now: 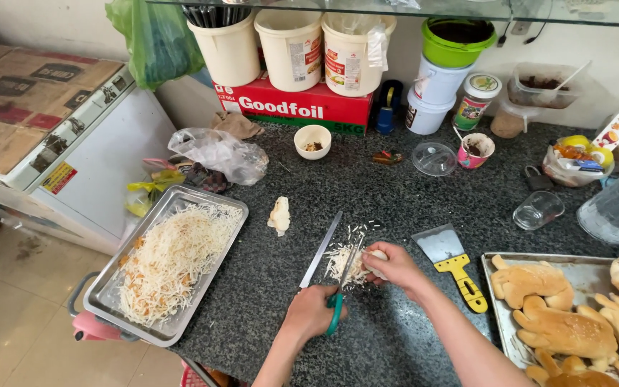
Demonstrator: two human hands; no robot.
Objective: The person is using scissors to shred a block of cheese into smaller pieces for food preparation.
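red box (295, 107) under labelled white tubs (291, 49)

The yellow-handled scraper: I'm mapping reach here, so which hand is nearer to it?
Right. The right hand lies just left of the yellow-handled scraper; the left hand, gripping green-handled scissors, is farther left.

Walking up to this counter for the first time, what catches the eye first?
Probably the two hands at the front edge: the left hand works green-handled scissors while the right hand pinches a pale lump over a small pile of shreds. Left sits a metal tray heaped with shreds; right, a tray of animal-shaped buns.
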